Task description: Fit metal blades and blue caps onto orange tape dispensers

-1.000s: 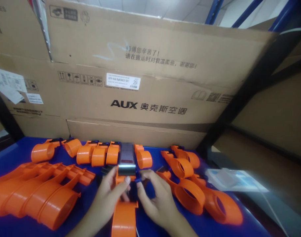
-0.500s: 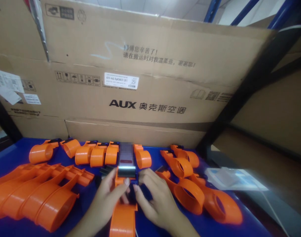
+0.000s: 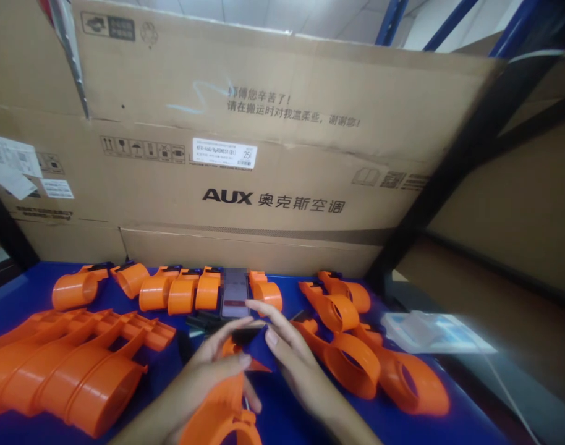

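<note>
An orange tape dispenser [image 3: 220, 405] is tilted in front of me, its round hub at the bottom of the view and its dark blue and black head [image 3: 257, 343] pointing up. My left hand [image 3: 211, 361] is wrapped around the orange frame just below the head, with the thumb across it. At the head's right side, my right hand [image 3: 294, 349] grips the dark blue part between thumb and fingers. Its forefinger reaches over the top. Just beyond the hands, a phone [image 3: 236, 293] stands between other orange dispensers.
Several orange dispensers [image 3: 76, 289] line the back of the blue tabletop [image 3: 13, 290]. Nested orange frames [image 3: 101, 383] lie at left, and more dispensers [image 3: 354, 361] at right. A cardboard wall [image 3: 273, 241] closes the back. Papers [image 3: 435, 334] lie by the dark post [image 3: 421, 185].
The dispenser has been turned and tilted, so its toothed black head no longer faces me and its hub opening shows. My right hand has risen, its fingers stretching over the head.
</note>
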`<move>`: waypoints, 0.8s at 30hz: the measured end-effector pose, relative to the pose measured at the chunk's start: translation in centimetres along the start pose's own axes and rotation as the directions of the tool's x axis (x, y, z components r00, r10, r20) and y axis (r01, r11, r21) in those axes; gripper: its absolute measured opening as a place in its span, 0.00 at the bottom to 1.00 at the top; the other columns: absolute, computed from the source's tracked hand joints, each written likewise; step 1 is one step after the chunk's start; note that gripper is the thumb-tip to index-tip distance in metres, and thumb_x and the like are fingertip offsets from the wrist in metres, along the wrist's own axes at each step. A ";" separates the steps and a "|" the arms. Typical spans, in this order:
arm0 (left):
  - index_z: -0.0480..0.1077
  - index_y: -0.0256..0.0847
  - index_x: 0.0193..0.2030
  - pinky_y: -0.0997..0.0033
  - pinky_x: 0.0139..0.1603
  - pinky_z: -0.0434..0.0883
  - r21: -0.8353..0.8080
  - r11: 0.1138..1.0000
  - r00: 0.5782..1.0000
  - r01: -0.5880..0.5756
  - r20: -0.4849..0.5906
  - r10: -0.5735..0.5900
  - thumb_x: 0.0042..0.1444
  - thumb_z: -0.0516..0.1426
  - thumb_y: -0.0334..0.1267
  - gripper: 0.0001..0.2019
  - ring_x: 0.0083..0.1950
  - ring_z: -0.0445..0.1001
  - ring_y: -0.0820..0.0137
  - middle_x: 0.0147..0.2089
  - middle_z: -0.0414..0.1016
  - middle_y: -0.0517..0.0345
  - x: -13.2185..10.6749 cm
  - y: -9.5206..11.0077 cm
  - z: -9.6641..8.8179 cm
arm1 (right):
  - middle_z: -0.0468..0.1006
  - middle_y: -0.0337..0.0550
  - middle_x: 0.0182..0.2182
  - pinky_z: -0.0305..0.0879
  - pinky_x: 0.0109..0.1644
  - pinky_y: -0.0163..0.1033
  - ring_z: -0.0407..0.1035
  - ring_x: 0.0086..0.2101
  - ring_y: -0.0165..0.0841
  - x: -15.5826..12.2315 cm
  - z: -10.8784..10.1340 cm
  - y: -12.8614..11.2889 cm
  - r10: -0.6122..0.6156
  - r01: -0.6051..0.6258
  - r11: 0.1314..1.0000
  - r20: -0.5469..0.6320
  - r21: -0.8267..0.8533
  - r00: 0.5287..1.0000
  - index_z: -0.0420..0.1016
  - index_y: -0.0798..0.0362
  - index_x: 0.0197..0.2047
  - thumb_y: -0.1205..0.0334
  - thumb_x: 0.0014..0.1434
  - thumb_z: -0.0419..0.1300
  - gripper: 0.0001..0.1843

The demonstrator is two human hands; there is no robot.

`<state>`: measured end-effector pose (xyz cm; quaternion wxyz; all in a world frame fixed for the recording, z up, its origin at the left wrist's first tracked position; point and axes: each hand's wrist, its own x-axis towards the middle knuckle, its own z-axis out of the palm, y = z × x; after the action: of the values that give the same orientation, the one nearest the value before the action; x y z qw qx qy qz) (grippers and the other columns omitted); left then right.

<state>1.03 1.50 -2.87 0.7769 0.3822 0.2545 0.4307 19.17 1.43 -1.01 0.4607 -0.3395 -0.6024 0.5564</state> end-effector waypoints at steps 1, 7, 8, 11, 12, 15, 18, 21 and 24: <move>0.68 0.44 0.64 0.63 0.35 0.79 0.012 1.000 1.000 0.024 0.001 -0.024 0.54 0.69 0.38 0.30 0.30 0.85 0.59 0.37 0.83 0.51 -0.2 0.1 0.1 | 0.74 0.40 0.39 0.65 0.48 0.41 0.70 0.41 0.38 0.0 0.1 0.1 -0.001 0.002 1.000 -0.021 0.015 1.000 0.67 0.43 0.61 0.46 0.68 0.57 0.22; 0.67 0.41 0.65 0.63 0.40 0.79 0.126 0.992 1.000 -0.017 -0.005 0.017 0.56 0.67 0.40 0.30 0.38 0.86 0.56 0.46 0.83 0.44 -0.8 0.7 -0.1 | 0.72 0.38 0.36 0.63 0.41 0.38 0.67 0.36 0.34 0.3 0.8 1.1 -0.047 0.043 0.998 -0.094 -0.044 0.994 0.66 0.46 0.51 0.46 0.63 0.64 0.19; 0.68 0.41 0.64 0.64 0.40 0.79 0.149 0.989 1.000 -0.025 -0.010 0.027 0.57 0.66 0.41 0.28 0.38 0.86 0.57 0.48 0.83 0.44 -0.7 0.7 -0.2 | 0.71 0.38 0.35 0.63 0.40 0.38 0.66 0.35 0.33 0.2 1.0 1.2 -0.050 0.046 0.998 -0.089 -0.042 0.995 0.66 0.47 0.49 0.47 0.64 0.64 0.18; 0.70 0.42 0.62 0.64 0.38 0.79 0.202 0.979 0.999 -0.028 -0.019 0.032 0.58 0.66 0.42 0.26 0.35 0.86 0.59 0.50 0.82 0.44 -0.6 0.7 -0.3 | 0.70 0.36 0.34 0.62 0.38 0.36 0.64 0.33 0.31 0.2 1.5 1.2 -0.064 0.062 0.998 -0.087 -0.027 0.994 0.64 0.47 0.46 0.49 0.66 0.62 0.15; 0.70 0.42 0.62 0.64 0.38 0.79 0.211 0.977 0.999 -0.032 -0.018 0.037 0.58 0.66 0.41 0.25 0.35 0.85 0.60 0.49 0.83 0.45 -0.6 0.7 -0.3 | 0.70 0.36 0.34 0.62 0.39 0.37 0.65 0.34 0.32 0.1 1.6 1.1 -0.071 0.069 0.997 -0.090 -0.028 0.993 0.64 0.47 0.46 0.49 0.66 0.62 0.15; 0.71 0.41 0.61 0.64 0.38 0.79 0.183 0.982 0.998 -0.051 -0.026 0.056 0.56 0.66 0.40 0.25 0.33 0.85 0.61 0.47 0.83 0.46 -0.5 1.0 -0.4 | 0.73 0.39 0.37 0.64 0.43 0.39 0.67 0.36 0.33 0.3 1.5 1.0 -0.085 0.078 0.995 -0.105 -0.068 0.991 0.64 0.47 0.53 0.47 0.67 0.60 0.18; 0.74 0.37 0.57 0.66 0.31 0.78 0.002 0.998 0.998 -0.060 -0.011 0.060 0.56 0.64 0.48 0.25 0.28 0.83 0.62 0.40 0.85 0.46 -0.4 1.7 -1.6 | 0.75 0.40 0.36 0.63 0.43 0.40 0.67 0.36 0.34 0.5 1.1 1.1 -0.072 0.049 0.986 -0.150 -0.157 0.986 0.64 0.48 0.56 0.46 0.72 0.49 0.18; 0.76 0.34 0.52 0.67 0.28 0.76 -0.211 0.976 0.995 -0.061 0.065 0.076 0.56 0.60 0.59 0.29 0.27 0.80 0.62 0.36 0.84 0.45 -0.5 2.9 -3.3 | 0.73 0.36 0.30 0.61 0.37 0.38 0.66 0.31 0.33 0.4 1.0 1.2 -0.035 -0.009 0.950 -0.135 -0.312 0.990 0.63 0.48 0.59 0.50 0.71 0.52 0.17; 0.78 0.36 0.44 0.68 0.33 0.77 -0.364 0.909 0.976 -0.205 -0.009 0.217 0.55 0.58 0.62 0.28 0.34 0.81 0.61 0.37 0.83 0.46 -0.9 3.7 -4.2 | 0.70 0.31 0.25 0.58 0.31 0.35 0.64 0.26 0.30 -0.2 1.6 1.0 0.010 -0.015 0.862 -0.011 -0.506 1.000 0.63 0.46 0.62 0.58 0.63 0.62 0.25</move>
<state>-4.24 3.50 -2.24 0.7869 0.2642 0.1157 0.5455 17.64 0.83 -1.91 0.3543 -0.4546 -0.7232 0.3805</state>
